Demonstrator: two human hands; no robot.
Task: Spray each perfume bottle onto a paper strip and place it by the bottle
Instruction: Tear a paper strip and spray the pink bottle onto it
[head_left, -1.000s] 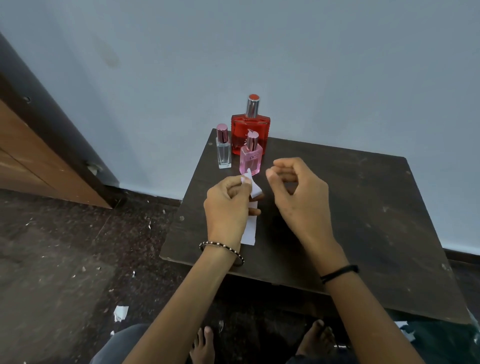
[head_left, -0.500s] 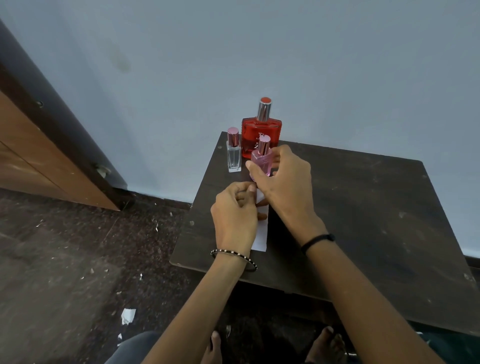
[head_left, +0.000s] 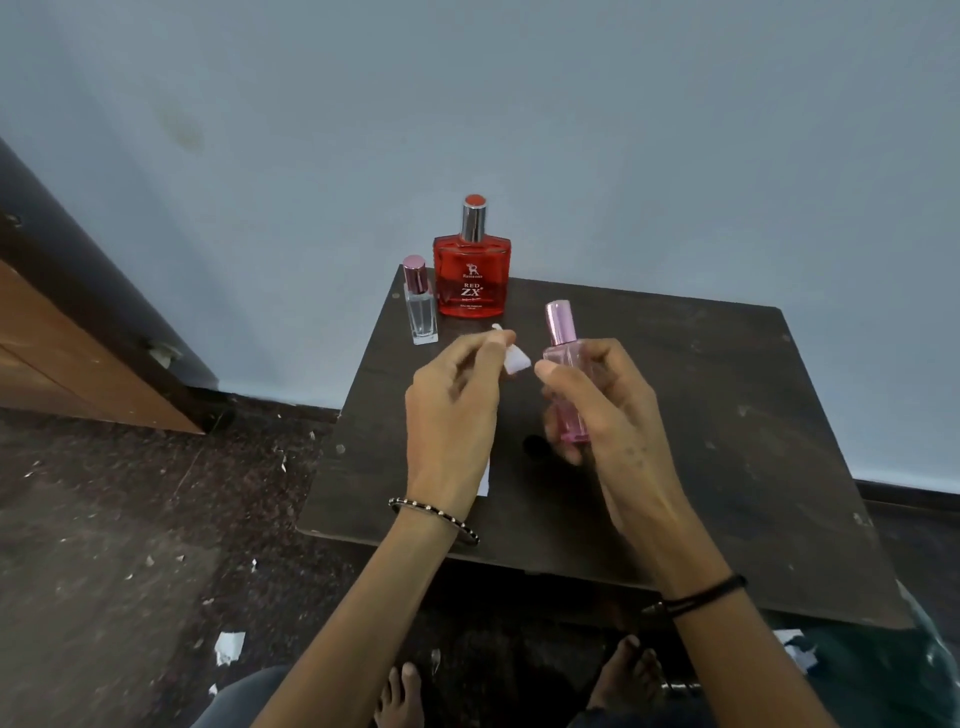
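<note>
From the head camera, looking down, the dark table (head_left: 727, 441) stands against the wall (head_left: 623, 130). At about eleven o'clock on the table, close to the wall, the big red bottle (head_left: 471, 275) stands upright. The small clear bottle (head_left: 420, 306) stands just beside it, at its nine o'clock. I think they are kept at the back so the front stays free for working.

The right hand (head_left: 608, 410) is closed around the pink bottle (head_left: 566, 374) and holds it above the table, almost upright, with its pink top pointing to twelve o'clock. No finger lies on the top, so I judge that the spraying has not begun. I cannot tell whether this top is a cap or the sprayer itself.

The left hand (head_left: 452, 410) pinches a paper strip (head_left: 517, 360) between its fingertips. The white end of the strip sticks out toward three o'clock, very near the right thumb, probably so the spray can reach it easily. Another white piece of paper (head_left: 484, 480) shows on the table, mostly hidden under the left hand. Small scraps lie on the floor (head_left: 130, 519) at about eight o'clock.
</note>
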